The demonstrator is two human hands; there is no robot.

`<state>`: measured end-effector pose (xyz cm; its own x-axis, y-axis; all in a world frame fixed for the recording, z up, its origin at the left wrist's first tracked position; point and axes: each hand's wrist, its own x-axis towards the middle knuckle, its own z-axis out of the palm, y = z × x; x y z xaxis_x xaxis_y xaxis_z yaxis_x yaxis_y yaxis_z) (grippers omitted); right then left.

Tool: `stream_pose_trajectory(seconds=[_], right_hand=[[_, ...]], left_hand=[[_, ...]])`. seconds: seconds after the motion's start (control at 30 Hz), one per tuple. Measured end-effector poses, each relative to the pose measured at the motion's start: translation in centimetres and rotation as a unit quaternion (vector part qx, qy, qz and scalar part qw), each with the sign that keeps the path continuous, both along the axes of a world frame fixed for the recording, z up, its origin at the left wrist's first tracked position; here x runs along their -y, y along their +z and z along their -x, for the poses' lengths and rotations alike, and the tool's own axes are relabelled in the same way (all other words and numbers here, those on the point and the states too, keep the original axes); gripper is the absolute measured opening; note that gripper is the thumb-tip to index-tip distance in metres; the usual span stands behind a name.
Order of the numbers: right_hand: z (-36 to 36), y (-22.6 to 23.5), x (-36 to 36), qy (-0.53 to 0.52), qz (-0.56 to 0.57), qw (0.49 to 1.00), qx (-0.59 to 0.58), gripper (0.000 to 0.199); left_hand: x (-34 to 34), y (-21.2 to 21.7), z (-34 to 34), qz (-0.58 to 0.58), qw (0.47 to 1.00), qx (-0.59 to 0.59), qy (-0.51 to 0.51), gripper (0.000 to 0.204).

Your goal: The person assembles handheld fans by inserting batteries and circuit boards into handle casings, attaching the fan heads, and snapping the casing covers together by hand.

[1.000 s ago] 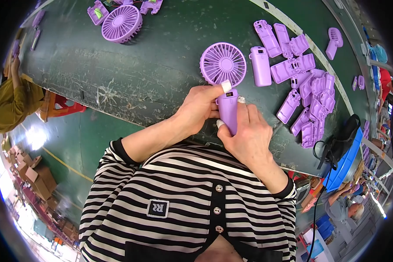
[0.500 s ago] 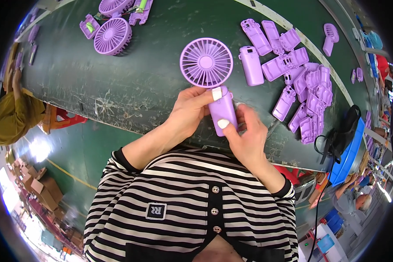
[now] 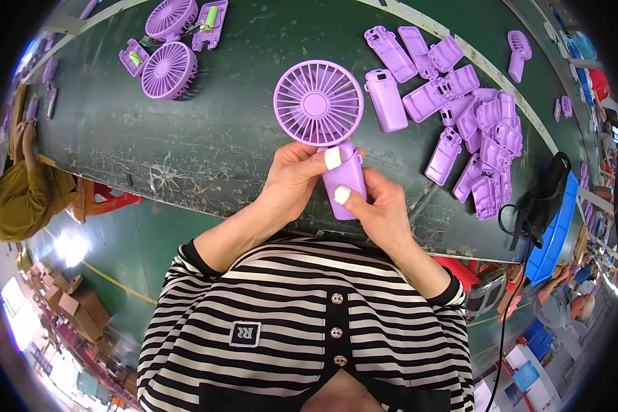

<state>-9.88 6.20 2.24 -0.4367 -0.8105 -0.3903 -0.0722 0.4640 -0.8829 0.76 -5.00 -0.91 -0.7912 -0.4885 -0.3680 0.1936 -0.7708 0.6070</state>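
I hold a purple handheld fan (image 3: 319, 103) upright over the near edge of a dark green table (image 3: 206, 137), its round grille pointing away from me. My left hand (image 3: 292, 182) grips the handle from the left, with a taped thumb on its front. From the right my right hand (image 3: 378, 209) clasps the lower handle, a taped fingertip pressed against it. Both hands touch the handle (image 3: 343, 182).
A heap of purple handle shells (image 3: 477, 134) lies to the right, and one closed handle (image 3: 386, 101) beside the fan head. Fan heads with open parts (image 3: 168, 69) lie far left. A blue bin (image 3: 553, 230) stands at the right end. Other people sit at left (image 3: 20, 196) and lower right (image 3: 559, 299).
The fan has been raised and turned upright in front of me, both hands shifting their hold on the handle. The view has tilted, so the table's parts sit lower in the frame.
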Motion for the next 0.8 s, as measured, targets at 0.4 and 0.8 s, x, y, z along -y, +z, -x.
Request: stream_pose_trajectory(seconds=[0.4, 0.8], right_hand=[[-0.2, 0.6, 0.1, 0.089, -0.044, 0.958, -0.268, 0.035], [-1.4, 1.2, 1.5, 0.149, 0.000, 0.849, -0.507, 0.047]], left_hand=[[0.0, 1.4, 0.4, -0.051, 0.984, 0.169, -0.013, 0.026], [0.1, 1.0, 0.2, -0.074, 0.984, 0.161, -0.012, 0.025]])
